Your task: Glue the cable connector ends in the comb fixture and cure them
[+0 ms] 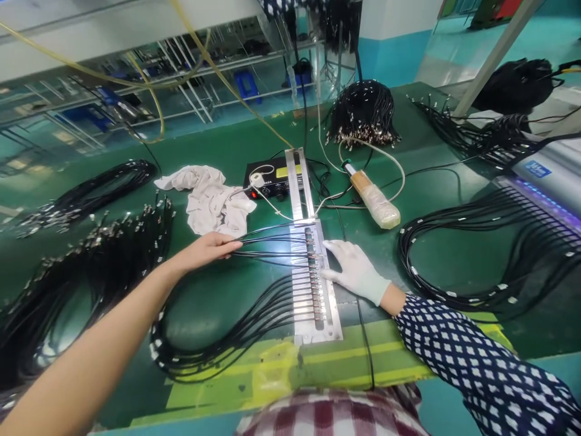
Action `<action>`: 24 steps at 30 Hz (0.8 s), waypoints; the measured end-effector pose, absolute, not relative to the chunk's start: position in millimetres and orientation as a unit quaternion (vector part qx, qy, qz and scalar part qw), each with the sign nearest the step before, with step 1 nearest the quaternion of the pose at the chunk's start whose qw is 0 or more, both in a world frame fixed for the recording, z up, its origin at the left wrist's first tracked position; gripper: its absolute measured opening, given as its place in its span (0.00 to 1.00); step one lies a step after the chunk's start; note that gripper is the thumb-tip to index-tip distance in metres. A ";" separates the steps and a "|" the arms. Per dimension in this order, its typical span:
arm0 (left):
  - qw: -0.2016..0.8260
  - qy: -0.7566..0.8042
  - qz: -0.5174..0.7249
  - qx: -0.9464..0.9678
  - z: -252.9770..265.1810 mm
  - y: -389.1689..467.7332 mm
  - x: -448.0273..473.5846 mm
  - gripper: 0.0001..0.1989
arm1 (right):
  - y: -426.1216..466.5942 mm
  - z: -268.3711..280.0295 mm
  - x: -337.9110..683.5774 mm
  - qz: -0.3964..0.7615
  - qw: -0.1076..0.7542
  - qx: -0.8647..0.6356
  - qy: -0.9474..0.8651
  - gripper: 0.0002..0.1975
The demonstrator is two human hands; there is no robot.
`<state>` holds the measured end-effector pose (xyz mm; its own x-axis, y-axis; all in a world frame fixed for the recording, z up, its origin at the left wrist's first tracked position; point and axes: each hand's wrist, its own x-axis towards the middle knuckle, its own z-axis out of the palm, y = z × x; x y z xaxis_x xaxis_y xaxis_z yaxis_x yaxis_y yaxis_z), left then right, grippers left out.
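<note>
My bare left hand (212, 249) is closed around several thin black cables (267, 254), left of a slotted metal fixture (333, 303). The cables run from that hand into the fixture's slots, their metal ends lined up along its middle. More black cables (267, 309) fill the lower slots and loop round at the left. My right hand (351, 266), in a white glove, rests at the fixture's right edge beside the cable ends. Its thumb and fingers are apart, with nothing seen between them.
A white cloth (213, 197) lies beside a black control box (272, 178). Behind the fixture is a tool with a wrapped handle (374, 197). Bundles of black cable lie at left (86, 266), at back (363, 112) and at right (417, 266), near a grey machine (554, 169).
</note>
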<state>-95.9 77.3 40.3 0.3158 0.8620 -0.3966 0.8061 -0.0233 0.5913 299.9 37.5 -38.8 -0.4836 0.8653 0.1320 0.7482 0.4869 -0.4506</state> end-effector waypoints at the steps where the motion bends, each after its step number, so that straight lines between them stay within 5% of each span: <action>1: 0.400 0.585 0.039 0.705 39.3 78.3 -95.6 0.28 | 37.5 -38.5 299.8 0.171 0.173 -0.478 -0.844 0.34; 9: 0.417 0.607 0.004 0.676 34.2 82.4 -116.3 0.29 | 37.4 -36.2 299.6 0.181 0.179 -0.481 -0.839 0.34; 16: 0.280 0.657 -0.037 0.699 22.1 64.7 -137.7 0.29 | 37.9 -39.9 301.0 0.182 0.185 -0.479 -0.838 0.33; 21: 0.078 0.655 0.035 0.751 5.2 -18.7 -91.9 0.30 | 37.2 -37.9 300.7 0.180 0.180 -0.476 -0.842 0.32; 24: 0.201 0.598 0.029 0.775 -4.4 -82.4 -62.4 0.39 | 37.3 -35.1 299.7 0.186 0.173 -0.481 -0.839 0.32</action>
